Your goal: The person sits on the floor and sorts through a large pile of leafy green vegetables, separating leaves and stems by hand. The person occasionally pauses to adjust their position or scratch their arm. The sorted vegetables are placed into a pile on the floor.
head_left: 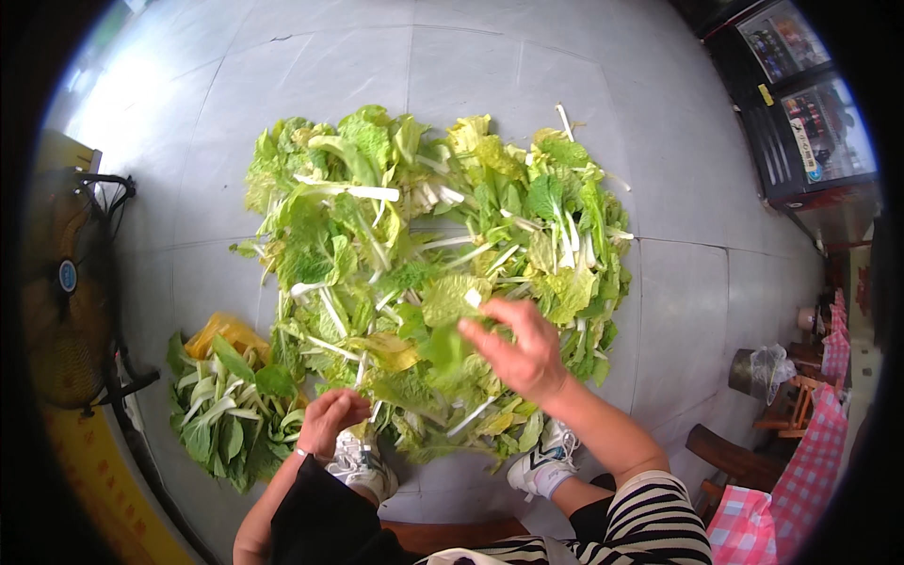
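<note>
A wide heap of loose green and yellowing leafy greens (363,226) with white stalks spreads over the floor in front of me. Above its near part, my right hand (523,353) is closed, pinching a yellow-green leaf (447,325) between thumb and fingers. My left hand (331,421) hovers lower, at the heap's near left edge, its fingers curled together. Whether anything small is inside them is hidden. Left of that hand lies a tidier bunch of dark green leafy greens (221,419) with pale stalks, beside a yellow plastic bag (231,334).
My white shoes (363,463) flank the heap's near edge. A black floor fan (68,282) stands at the left. At the right are a glass-door drinks cooler (800,104), a dark bin (749,372) with a clear bag, and a pink checked cloth (810,452) near wooden stools.
</note>
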Tool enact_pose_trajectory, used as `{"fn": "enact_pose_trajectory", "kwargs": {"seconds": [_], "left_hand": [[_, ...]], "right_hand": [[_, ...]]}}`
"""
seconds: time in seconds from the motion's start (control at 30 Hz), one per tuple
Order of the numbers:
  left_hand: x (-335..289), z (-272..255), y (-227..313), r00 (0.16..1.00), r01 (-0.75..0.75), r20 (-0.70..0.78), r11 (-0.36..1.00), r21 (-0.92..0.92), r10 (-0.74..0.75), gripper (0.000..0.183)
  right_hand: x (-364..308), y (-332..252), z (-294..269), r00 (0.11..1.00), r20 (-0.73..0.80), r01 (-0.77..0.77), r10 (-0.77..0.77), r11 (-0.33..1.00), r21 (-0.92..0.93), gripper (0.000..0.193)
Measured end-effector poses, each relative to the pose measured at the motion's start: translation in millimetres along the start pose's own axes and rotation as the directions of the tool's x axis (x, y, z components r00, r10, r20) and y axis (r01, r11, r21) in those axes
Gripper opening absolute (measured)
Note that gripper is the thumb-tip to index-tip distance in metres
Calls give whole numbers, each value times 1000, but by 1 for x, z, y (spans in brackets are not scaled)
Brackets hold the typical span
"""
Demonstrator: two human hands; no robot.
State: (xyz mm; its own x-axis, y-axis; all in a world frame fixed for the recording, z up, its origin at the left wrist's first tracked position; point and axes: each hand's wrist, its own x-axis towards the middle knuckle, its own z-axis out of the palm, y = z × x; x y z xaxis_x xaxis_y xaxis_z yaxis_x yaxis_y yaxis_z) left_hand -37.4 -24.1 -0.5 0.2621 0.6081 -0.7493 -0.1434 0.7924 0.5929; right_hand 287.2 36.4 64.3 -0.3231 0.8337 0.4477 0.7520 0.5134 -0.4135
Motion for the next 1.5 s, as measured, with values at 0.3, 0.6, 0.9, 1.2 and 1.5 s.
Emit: {"fn": "enact_pose_trajectory", "kwargs": {"seconds": [0.3, 0.6, 0.9, 1.2, 1.5], "left_hand": [[19, 58, 35, 936, 190, 344, 933, -305, -78, 44], [21, 47, 34, 981, 98, 191, 877, -470, -7, 20], [19, 43, 24, 991, 89, 124, 936, -341, -49, 18], [16, 50, 27, 980, 166, 153, 951, -261, -129, 31], [18, 46, 32, 996, 73, 72, 923, -378, -49, 31]], "right_hand": [[-14, -85, 59, 942, 96, 227, -322, 820, 525, 23], [-6, 135, 33, 721, -58, -687, 691, 701, -192, 46], [-8, 192, 36, 424, -27, -814, 905, 367, -450, 58], [1, 15, 1, 982, -71, -153, 173, 962, 225, 31], [-4, -77, 57, 938, 92, 222, -333, 785, 578, 21]]}}
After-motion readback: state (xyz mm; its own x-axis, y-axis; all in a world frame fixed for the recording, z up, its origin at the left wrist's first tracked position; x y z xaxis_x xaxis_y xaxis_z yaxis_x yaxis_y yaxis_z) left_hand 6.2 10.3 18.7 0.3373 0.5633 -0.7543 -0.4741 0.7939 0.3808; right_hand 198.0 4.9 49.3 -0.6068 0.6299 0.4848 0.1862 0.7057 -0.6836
